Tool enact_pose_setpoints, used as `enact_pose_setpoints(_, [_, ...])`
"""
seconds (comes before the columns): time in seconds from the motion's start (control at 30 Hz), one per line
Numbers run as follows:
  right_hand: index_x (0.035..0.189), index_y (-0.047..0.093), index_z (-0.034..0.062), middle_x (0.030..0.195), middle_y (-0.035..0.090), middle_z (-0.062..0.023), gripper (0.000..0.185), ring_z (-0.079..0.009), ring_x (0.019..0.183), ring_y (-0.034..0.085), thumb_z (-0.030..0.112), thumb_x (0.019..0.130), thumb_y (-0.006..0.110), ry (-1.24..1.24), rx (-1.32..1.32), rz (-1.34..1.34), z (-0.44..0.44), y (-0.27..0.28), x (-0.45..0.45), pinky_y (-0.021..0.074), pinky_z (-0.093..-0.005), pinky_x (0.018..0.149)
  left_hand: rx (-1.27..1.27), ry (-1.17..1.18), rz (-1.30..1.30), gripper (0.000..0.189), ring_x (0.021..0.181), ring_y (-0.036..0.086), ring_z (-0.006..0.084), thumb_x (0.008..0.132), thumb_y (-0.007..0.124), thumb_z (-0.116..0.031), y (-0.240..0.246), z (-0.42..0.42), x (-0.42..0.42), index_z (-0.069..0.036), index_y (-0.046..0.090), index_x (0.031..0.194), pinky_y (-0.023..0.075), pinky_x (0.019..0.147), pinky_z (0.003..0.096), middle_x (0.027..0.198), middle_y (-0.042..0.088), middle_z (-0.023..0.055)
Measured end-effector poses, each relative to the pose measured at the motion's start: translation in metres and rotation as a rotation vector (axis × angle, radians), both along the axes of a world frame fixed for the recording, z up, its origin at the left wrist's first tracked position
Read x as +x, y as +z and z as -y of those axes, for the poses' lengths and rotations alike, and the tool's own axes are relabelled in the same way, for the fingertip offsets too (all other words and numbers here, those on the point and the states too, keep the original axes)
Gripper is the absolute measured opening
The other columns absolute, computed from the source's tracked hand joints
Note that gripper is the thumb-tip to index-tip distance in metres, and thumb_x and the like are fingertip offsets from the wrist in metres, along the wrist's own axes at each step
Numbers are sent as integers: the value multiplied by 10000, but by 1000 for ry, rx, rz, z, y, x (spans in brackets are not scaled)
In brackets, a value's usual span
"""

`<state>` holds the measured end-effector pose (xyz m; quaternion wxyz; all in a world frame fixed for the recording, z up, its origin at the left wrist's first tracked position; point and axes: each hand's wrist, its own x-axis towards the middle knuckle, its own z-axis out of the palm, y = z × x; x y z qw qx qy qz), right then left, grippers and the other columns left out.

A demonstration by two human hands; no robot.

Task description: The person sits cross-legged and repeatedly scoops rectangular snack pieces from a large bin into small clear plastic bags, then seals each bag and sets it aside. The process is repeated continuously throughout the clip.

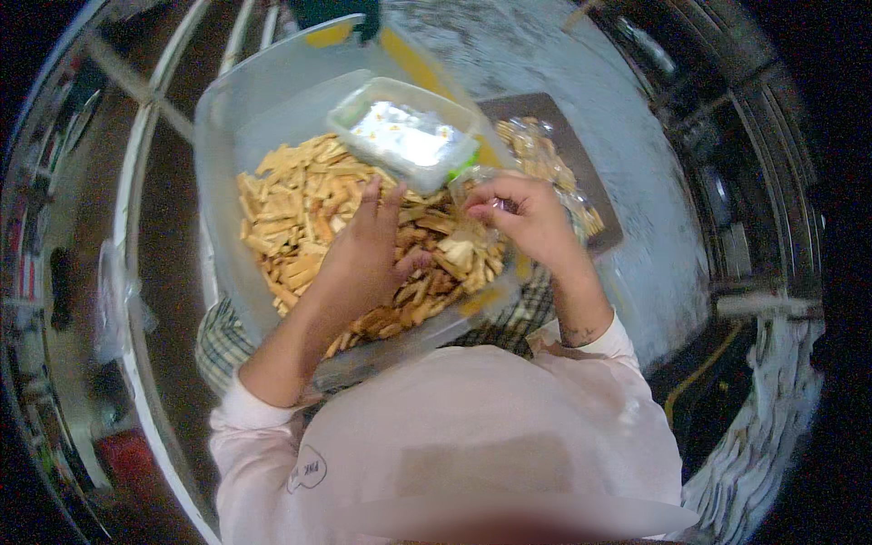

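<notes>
A large translucent plastic bin (221,170) holds a heap of light-brown stick-shaped snack pieces (293,204). My left hand (371,238) rests on the heap, fingers apart; whether a piece lies under the fingers cannot be seen. At the bin's right side my right hand (518,211) pinches a clear plastic bag (470,180) between thumb and fingers, its lower part over the heap. A smaller translucent tub (340,116) sits above the pieces at the back of the bin, with shiny silver packets bearing small orange marks (405,133) inside.
Right of the bin, a brown tray (599,177) holds several clear bags filled with the pieces (538,153). White metal rails (133,204) run along the left. A red object (129,456) is at the lower left, and a stack of whitish sheets (756,422) at the lower right.
</notes>
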<state>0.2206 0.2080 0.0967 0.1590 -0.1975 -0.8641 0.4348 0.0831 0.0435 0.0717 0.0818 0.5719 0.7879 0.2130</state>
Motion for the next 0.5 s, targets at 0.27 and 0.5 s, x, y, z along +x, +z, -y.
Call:
enact_pose_setpoints(0.27, [786,636,28,755,599,-140,137,-261,680,575,127,692,632,-646,542,208,-89,-35,115,442,-333,607,27,-506,302,530,1057,456,342,721,630,-186,-17,-112,76,-2,389,1155,382,887,388,1127,467,218])
enact_pose_setpoints(0.5, [842,643,40,825,594,-213,262,-344,796,584,261,713,586,-863,508,491,-190,-120,134,452,-399,690,103,-507,178,431,985,487,333,688,643,-149,-48,-134,77,-22,485,1068,382,863,383,1024,527,180])
